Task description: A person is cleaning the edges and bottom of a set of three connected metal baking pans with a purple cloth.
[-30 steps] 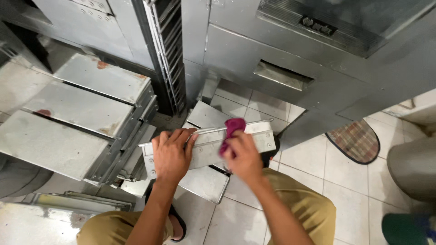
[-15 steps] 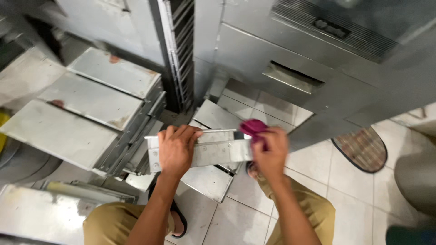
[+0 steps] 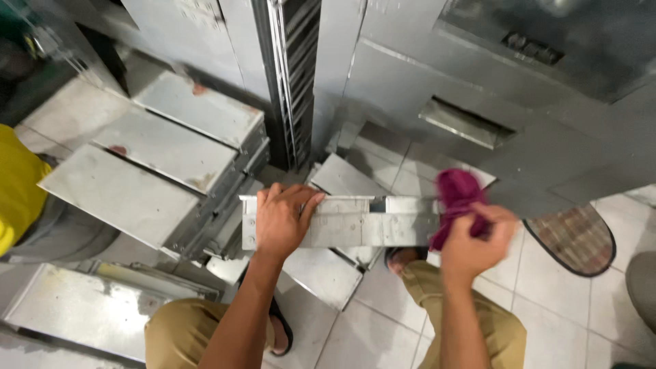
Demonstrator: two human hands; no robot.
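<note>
A: Over the tiled floor point(image 3: 560, 321), between the knees: the metal panel point(image 3: 362, 222) is held up off the ground, long axis running left-right across the view, flat face toward the camera.

B: Hands?

A: Left hand point(image 3: 283, 222) clamps the panel's left part, fingers curled over the top edge, palm on the face. Right hand point(image 3: 475, 246) is closed around a bunched magenta rag point(image 3: 458, 201), sitting at the panel's right end.

B: Rag touching the metal?

A: Looks like it meets the right end, lower wad overlapping the edge. Can't tell how firmly it presses.

B: Which hand is nearer the bare face?

A: Left is on it, but it's the holding hand. The unwiped span lies to the left of the right hand, between the two hands, so the rag's line along the long axis points toward the left hand.

B: Surroundings?

A: Stack of similar steel trays point(image 3: 157, 157) to the left, fanned out and leaning. Another flat sheet point(image 3: 321, 273) on the floor right under the panel. Grey metal cabinet point(image 3: 478, 89) ahead, with a slotted rack point(image 3: 294, 75) beside it. Oval mat point(image 3: 574, 239) to the right. Someone's yellow sleeve point(image 3: 17, 184) at the far left edge, well apart.
</note>
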